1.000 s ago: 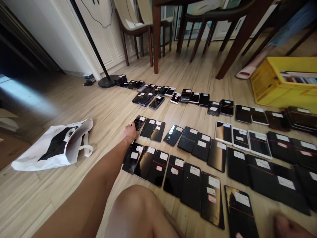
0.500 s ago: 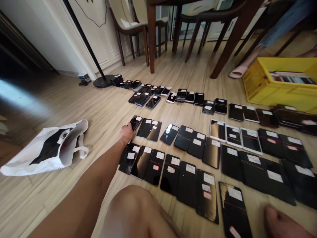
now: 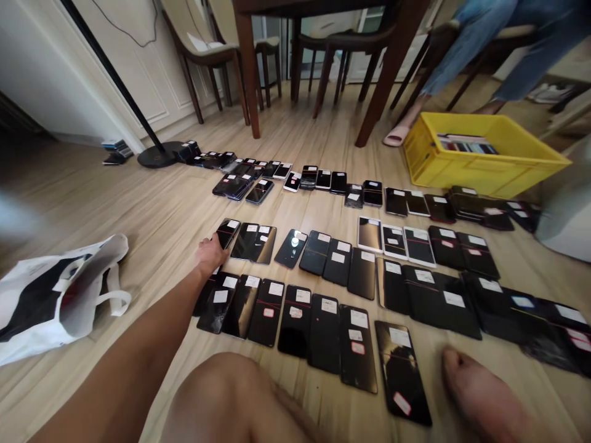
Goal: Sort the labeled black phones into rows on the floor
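My left hand (image 3: 212,252) reaches out to the left end of the middle row, its fingers closed around the lower end of a dark smartphone (image 3: 228,232) with a white label. The phone lies at or just above the floor; which one I cannot tell. Right beside it are two overlapping labelled phones (image 3: 253,241). Nearer to me runs a row of black phones (image 3: 266,314), many with white stickers and some with red-edged ones. A single phone (image 3: 401,369) with a rubber band lies closest to my bare foot (image 3: 480,394). My right hand is out of the picture.
A white bag (image 3: 60,301) lies at the left. A black stand base (image 3: 159,155) and a far row of phones (image 3: 323,179) are behind. At right stands a yellow crate (image 3: 484,166), near a seated person's legs (image 3: 471,49). Table and chairs (image 3: 203,52) stand at the back.
The view has turned to the right, so everything sits further left and more of the crate and the seated person's legs shows. My left hand stays at the same phone.
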The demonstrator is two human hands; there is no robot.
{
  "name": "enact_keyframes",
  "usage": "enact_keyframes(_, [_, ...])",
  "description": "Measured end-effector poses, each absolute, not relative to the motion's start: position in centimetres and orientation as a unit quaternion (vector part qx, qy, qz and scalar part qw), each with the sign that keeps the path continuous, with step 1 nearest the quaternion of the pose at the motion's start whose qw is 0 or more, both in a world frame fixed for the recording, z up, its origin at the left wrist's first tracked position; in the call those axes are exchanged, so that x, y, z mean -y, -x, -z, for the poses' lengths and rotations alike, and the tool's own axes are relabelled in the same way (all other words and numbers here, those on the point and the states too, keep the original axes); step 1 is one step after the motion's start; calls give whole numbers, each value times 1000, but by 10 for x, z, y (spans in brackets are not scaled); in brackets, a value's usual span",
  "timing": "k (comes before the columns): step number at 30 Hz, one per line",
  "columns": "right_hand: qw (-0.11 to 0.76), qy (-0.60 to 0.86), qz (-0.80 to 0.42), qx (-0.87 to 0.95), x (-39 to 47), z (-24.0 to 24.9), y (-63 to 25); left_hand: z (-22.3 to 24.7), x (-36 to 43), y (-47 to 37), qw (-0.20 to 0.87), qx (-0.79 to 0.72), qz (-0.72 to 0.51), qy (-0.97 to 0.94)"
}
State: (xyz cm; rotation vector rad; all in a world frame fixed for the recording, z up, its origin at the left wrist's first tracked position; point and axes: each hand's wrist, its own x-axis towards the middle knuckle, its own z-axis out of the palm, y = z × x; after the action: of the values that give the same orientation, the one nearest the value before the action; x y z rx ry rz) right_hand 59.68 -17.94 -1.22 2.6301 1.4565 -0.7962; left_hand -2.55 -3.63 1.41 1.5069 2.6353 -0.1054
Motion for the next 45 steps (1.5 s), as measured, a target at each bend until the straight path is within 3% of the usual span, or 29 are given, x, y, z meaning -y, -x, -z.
enact_keyframes(3, [81,-858,229,-453,172,18,-591,-14,37,26,51,-866,32,-496])
enact_keyframes(12, [130,-860,191,-454,170,18,-581,-14,36,27,51,-865,33,-498])
enact_keyframes(35, [95,-866,187,-455,169,16,-580,-16,37,26,38,-861,48,-505])
enact_keyframes(45, [139,-870,187,-434,166,10,-571,-15,37,27,33,-856,54,-513])
